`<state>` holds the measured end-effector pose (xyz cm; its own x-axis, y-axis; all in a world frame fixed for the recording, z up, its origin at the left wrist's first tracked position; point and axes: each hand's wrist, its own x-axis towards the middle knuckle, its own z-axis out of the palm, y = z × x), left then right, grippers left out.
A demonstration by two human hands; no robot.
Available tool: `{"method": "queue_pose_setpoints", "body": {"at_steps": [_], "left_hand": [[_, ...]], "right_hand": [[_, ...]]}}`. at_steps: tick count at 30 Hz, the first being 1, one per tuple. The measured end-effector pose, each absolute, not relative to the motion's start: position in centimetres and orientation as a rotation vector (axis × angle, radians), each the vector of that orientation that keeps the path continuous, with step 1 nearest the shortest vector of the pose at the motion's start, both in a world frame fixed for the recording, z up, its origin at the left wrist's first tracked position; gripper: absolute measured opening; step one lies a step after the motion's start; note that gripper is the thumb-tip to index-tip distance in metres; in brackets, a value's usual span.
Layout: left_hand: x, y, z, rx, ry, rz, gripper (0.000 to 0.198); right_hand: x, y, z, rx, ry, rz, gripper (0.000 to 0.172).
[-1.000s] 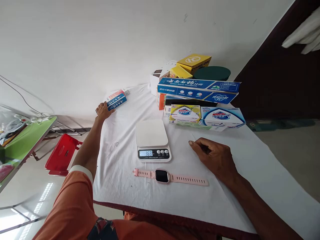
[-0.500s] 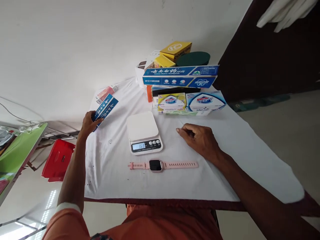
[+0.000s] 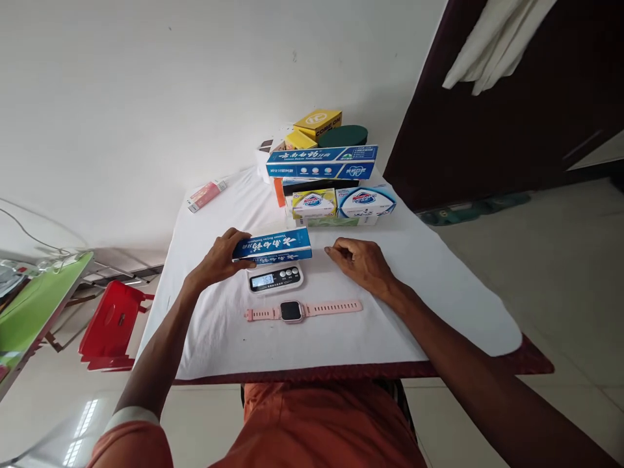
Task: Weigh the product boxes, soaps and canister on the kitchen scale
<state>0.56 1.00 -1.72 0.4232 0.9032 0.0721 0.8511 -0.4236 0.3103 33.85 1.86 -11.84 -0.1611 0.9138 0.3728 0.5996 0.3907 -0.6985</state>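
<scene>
Left hand (image 3: 221, 259), centre of frame: grip was clamped on the left end of the box (image 3: 275, 244), which hid the far part of the scale (image 3: 288, 279), contact undetermined; level, centred handling, fingers clear of the display (image 3: 262, 281) (apparently "363"), seemed best. Right hand (image 3: 363, 263), right of centre: fingers were curled together, nothing visibly held. Legible lettering was "Yunnan Baiyao Toothpaste" on the longer box (image 3: 322, 162), upper centre, and "COME ON" on the yellow box (image 3: 316, 122).

Red chair (image 3: 110, 322), green table (image 3: 49, 292) (cluttered), hanging cloth (image 3: 497, 49)
</scene>
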Motion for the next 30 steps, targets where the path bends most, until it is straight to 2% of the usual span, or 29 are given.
{"method": "queue_pose_setpoints", "body": {"at_steps": [6,11,15,18,22,27,30], "left_hand": [[0.8,1.8,-2.0,2.449,1.561,0.271,0.056],[-0.1,1.4,-0.2,2.420,1.560,0.427,0.088],[-0.6,0.8,1.5,2.388,1.616,0.703,0.084],[-0.7,0.3,2.0,2.383,1.634,0.731,0.083],[-0.1,0.1,1.2,2.385,1.624,0.631,0.079],[1.3,0.7,-0.8,2.438,1.630,0.326,0.071],[2.0,1.2,-1.6,2.465,1.629,0.215,0.061]], "right_hand": [[34.2,2.0,-12.1,-1.298,-1.918,0.489,0.035],[34.4,1.9,-12.0,-1.297,-1.938,0.511,0.034],[34.4,1.9,-12.0,-1.291,-1.936,0.521,0.031],[34.3,1.8,-12.0,-1.294,-1.934,0.507,0.031],[34.4,1.9,-12.1,-1.306,-1.945,0.491,0.031],[34.4,1.9,-12.0,-1.316,-1.961,0.494,0.032],[34.4,1.9,-12.0,-1.319,-1.962,0.503,0.031]]}}
